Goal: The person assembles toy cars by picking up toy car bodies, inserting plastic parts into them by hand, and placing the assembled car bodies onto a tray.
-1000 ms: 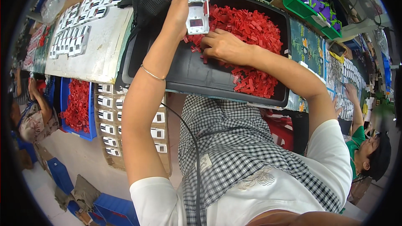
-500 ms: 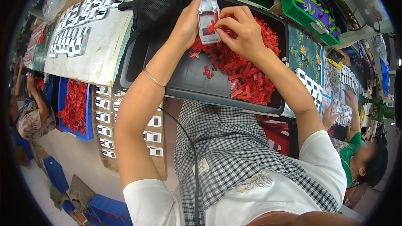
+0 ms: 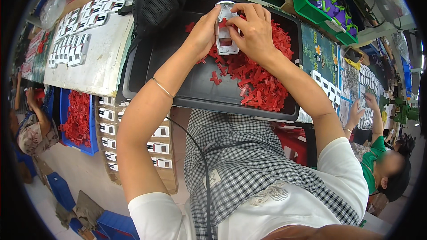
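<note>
Over the black tray (image 3: 178, 86), my left hand (image 3: 205, 30) grips a white toy car body (image 3: 228, 50) along its left side. Its hollow inner face is turned up toward me. My right hand (image 3: 254, 31) pinches a small red plastic piece (image 3: 223, 23) inside the shell, toward its far end. Whether that piece is seated cannot be made out, as the fingers cover part of it. Beneath and to the right of my hands lies a heap of loose red cross-shaped pieces (image 3: 267, 86). One stray red piece (image 3: 215, 78) lies apart on the tray floor.
Finished-looking white toy cars (image 3: 69, 50) stand in rows on a white board at left. A black mesh bag (image 3: 161, 2) rests at the tray's far left. Blue bin (image 3: 94, 138) holds red pieces; green bins (image 3: 307, 6) sit far right. A co-worker in green (image 3: 373, 160) works at right.
The car body has come slightly down and to the right, nearer the tray. My right fingers have moved the red piece from the shell's middle toward its far end.
</note>
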The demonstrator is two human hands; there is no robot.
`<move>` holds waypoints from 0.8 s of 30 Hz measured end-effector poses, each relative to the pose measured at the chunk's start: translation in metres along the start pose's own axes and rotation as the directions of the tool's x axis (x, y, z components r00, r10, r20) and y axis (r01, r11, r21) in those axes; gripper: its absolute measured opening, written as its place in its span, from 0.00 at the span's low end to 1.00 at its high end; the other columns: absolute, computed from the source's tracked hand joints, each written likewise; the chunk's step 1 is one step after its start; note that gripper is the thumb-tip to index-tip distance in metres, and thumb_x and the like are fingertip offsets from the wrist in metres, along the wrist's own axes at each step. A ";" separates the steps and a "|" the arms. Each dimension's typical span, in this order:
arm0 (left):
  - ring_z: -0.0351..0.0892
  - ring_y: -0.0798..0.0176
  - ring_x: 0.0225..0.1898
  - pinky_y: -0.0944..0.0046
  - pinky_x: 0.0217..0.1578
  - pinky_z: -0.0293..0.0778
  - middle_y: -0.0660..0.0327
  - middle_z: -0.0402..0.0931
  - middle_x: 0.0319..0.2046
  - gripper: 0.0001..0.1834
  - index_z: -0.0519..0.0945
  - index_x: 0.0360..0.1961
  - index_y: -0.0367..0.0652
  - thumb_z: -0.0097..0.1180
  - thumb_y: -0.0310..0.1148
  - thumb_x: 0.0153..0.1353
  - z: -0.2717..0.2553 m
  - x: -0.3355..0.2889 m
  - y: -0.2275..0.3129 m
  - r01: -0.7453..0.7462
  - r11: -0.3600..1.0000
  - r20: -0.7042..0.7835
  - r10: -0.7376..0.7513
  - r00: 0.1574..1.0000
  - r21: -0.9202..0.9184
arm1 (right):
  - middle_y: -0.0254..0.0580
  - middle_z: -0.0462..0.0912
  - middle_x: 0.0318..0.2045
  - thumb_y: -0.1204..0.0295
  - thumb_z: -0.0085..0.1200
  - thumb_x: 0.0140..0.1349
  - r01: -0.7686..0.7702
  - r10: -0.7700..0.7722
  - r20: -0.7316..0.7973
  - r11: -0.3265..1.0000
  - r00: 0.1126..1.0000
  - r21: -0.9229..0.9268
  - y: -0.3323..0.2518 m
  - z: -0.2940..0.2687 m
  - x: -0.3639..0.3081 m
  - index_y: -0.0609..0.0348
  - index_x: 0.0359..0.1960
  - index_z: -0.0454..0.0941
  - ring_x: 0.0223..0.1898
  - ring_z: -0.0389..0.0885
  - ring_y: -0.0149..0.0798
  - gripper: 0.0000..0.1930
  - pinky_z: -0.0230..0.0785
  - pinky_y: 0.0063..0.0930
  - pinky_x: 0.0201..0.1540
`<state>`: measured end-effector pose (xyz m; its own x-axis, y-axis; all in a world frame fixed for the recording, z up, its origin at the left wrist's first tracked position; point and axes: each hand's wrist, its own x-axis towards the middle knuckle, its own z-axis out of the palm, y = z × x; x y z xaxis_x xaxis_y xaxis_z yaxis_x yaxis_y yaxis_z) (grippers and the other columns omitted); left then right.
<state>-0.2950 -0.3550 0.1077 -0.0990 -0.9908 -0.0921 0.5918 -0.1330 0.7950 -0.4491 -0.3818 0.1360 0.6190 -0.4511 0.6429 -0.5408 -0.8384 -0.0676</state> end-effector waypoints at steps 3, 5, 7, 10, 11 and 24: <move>0.76 0.66 0.46 0.61 0.51 0.73 0.60 0.76 0.45 0.21 0.72 0.52 0.39 0.37 0.46 0.73 0.000 0.001 -0.002 0.006 1.000 -0.004 -0.006 1.000 -0.008 | 0.34 0.77 0.43 0.74 0.63 0.45 0.010 -0.010 -0.005 1.000 1.000 -0.019 -0.002 -0.003 0.001 0.51 0.29 0.82 0.48 0.72 0.41 0.07 0.60 0.39 0.51; 0.76 0.66 0.46 0.61 0.51 0.72 0.60 0.76 0.45 0.21 0.72 0.52 0.39 0.38 0.46 0.73 0.001 0.000 0.000 -0.011 1.000 -0.015 0.011 1.000 -0.005 | 0.34 0.77 0.43 0.74 0.63 0.45 0.010 -0.010 -0.006 1.000 1.000 -0.021 -0.002 -0.002 0.001 0.51 0.29 0.82 0.47 0.72 0.41 0.07 0.60 0.38 0.51; 0.76 0.66 0.47 0.61 0.51 0.72 0.60 0.76 0.45 0.21 0.72 0.51 0.40 0.37 0.45 0.73 0.004 -0.003 0.001 -0.017 1.000 -0.019 0.016 1.000 -0.014 | 0.34 0.77 0.43 0.74 0.62 0.45 0.008 -0.008 -0.007 1.000 1.000 -0.025 -0.002 -0.002 0.001 0.51 0.29 0.82 0.47 0.72 0.40 0.07 0.60 0.38 0.51; 0.73 0.66 0.53 0.59 0.58 0.67 0.60 0.74 0.49 0.21 0.69 0.55 0.40 0.35 0.46 0.74 0.007 -0.009 0.005 0.018 1.000 0.018 -0.018 1.000 -0.012 | 0.33 0.77 0.43 0.74 0.62 0.45 0.026 -0.027 -0.016 0.999 1.000 -0.027 -0.001 -0.003 0.001 0.52 0.29 0.82 0.47 0.72 0.40 0.07 0.60 0.38 0.50; 0.73 0.66 0.53 0.59 0.58 0.67 0.60 0.74 0.49 0.21 0.69 0.55 0.40 0.35 0.46 0.74 0.007 -0.009 0.005 0.019 1.000 0.018 -0.018 1.000 -0.013 | 0.33 0.77 0.43 0.74 0.62 0.45 0.020 -0.021 -0.020 1.000 1.000 -0.024 0.000 -0.002 0.001 0.52 0.29 0.82 0.46 0.73 0.40 0.07 0.60 0.38 0.50; 0.78 0.67 0.43 0.64 0.46 0.76 0.58 0.76 0.45 0.14 0.71 0.52 0.36 0.45 0.29 0.68 0.005 -0.002 -0.004 -0.042 0.979 -0.008 0.045 0.999 0.197 | 0.35 0.76 0.43 0.75 0.65 0.44 -0.087 0.088 -0.013 0.994 0.996 0.074 0.002 -0.006 0.002 0.54 0.33 0.80 0.46 0.72 0.42 0.12 0.62 0.36 0.48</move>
<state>-0.3010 -0.3519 0.1079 -0.0661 -0.9959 -0.0614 0.4259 -0.0838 0.9009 -0.4522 -0.3824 0.1415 0.5620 -0.5190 0.6440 -0.5488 -0.8165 -0.1791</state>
